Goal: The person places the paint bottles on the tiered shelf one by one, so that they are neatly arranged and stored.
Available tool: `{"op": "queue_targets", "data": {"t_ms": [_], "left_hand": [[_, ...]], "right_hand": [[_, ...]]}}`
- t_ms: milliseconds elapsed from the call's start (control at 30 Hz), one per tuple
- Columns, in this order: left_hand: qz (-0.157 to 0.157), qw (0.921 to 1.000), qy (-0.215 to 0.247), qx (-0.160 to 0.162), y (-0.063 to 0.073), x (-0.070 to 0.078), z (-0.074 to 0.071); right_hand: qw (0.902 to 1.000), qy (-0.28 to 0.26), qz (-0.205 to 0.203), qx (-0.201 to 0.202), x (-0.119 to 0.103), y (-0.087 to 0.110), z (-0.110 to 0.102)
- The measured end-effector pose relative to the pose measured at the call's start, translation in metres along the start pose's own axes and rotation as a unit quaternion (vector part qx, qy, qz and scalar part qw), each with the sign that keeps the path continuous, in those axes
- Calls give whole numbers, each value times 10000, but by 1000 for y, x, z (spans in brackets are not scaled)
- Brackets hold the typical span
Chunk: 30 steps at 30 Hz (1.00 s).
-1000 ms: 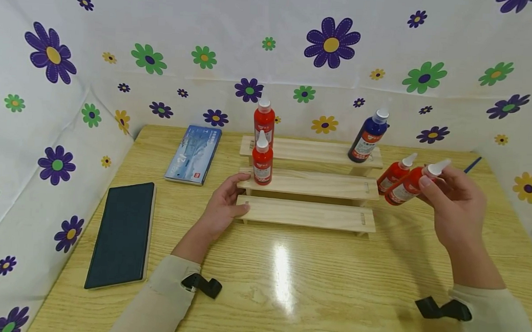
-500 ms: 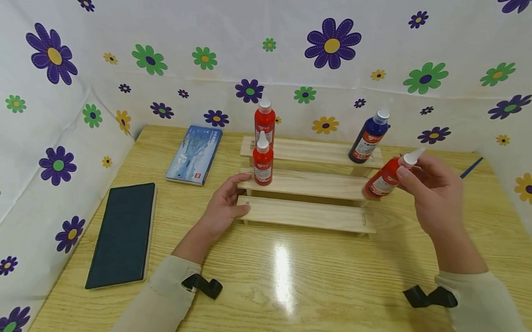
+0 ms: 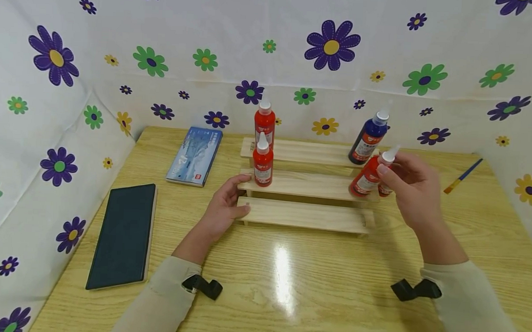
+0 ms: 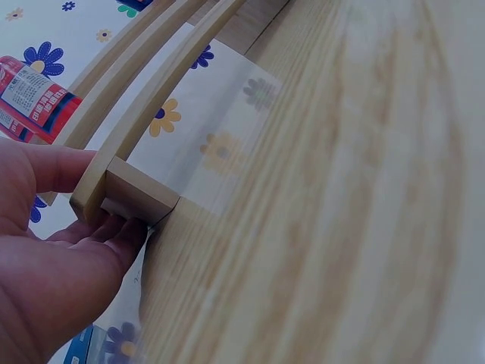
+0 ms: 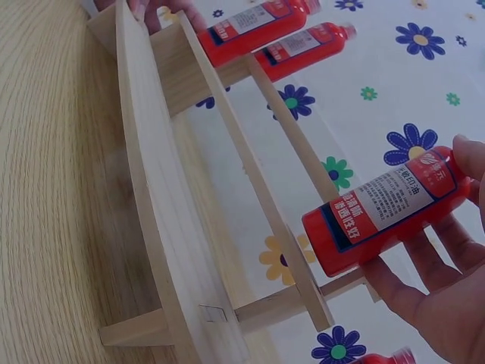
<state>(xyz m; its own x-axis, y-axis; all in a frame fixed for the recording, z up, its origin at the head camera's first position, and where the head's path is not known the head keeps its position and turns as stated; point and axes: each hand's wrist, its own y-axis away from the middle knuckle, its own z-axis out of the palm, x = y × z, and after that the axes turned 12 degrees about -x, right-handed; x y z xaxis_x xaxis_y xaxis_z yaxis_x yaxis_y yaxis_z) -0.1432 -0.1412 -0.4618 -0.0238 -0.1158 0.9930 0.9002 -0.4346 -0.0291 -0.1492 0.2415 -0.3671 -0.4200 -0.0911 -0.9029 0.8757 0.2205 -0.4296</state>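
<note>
My right hand (image 3: 416,191) pinches a red ink bottle (image 3: 366,178) with a white pointed cap near its top. The bottle tilts over the right end of the middle shelf of a three-step wooden rack (image 3: 308,212); whether its base touches is unclear. In the right wrist view, the label of this red ink bottle (image 5: 386,205) faces the camera. My left hand (image 3: 222,201) grips the rack's left end; in the left wrist view, the rack's lowest shelf (image 4: 144,114) lies between its thumb and fingers. Two red bottles stand at the left, one on the middle shelf (image 3: 263,167), one behind it (image 3: 264,121).
A dark blue bottle (image 3: 368,139) stands on the top shelf's right end. Another red bottle (image 3: 384,190) is mostly hidden behind my right hand. A paintbrush (image 3: 463,176) lies far right. A blue box (image 3: 195,155) and a dark notebook (image 3: 122,236) lie left.
My right hand has carried the red ink bottle leftward, from beside the rack to over the middle shelf's right end. The paintbrush has come into fuller view. My left hand stays put.
</note>
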Motion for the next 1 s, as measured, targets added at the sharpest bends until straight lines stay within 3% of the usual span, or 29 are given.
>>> {"op": "queue_targets", "data": {"t_ms": [333,1000], "left_hand": [[-39,10000,-3,5,0,-1,0],[0,10000,-68,-19,0,-1,-1]], "right_hand": [[9977,616,246,-128,3,-2,4],[9973,620,218,-317,4,-1,3]]}}
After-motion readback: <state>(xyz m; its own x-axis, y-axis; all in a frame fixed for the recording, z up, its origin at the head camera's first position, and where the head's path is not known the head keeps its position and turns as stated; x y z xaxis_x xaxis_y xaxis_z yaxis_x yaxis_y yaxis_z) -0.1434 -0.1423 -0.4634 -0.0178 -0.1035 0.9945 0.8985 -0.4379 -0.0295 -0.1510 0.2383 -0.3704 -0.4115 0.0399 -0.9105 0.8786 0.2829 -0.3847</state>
